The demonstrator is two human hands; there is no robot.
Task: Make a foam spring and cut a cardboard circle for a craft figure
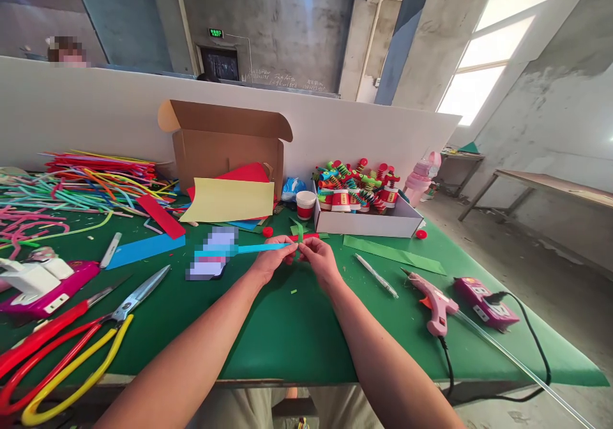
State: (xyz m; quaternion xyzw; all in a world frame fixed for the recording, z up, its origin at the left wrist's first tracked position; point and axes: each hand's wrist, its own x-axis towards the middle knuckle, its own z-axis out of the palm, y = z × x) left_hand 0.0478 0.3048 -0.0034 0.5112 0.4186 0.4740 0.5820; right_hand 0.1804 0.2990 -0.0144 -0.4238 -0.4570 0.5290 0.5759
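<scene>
My left hand (274, 258) and my right hand (320, 260) meet above the green table, fingertips pinched together. Between them is a narrow green strip (300, 231), apparently paper, with one end standing up. A narrow blue strip (261, 248) runs from the pinch out to the left, across a phone (207, 269). My fingers hide the spot where the two strips meet. Just behind my hands lies a red piece (306, 236), partly covered. A small green scrap (294, 292) rests on the table between my forearms.
Scissors (138, 292), a power strip (52, 295) and pipe cleaners (86, 186) lie left. Behind stand a cardboard box (225, 138), a paper cup (305, 207) and a white box (368, 223) of colourful figures. At right are a pen (378, 277) and a glue gun (435, 301) with its cord.
</scene>
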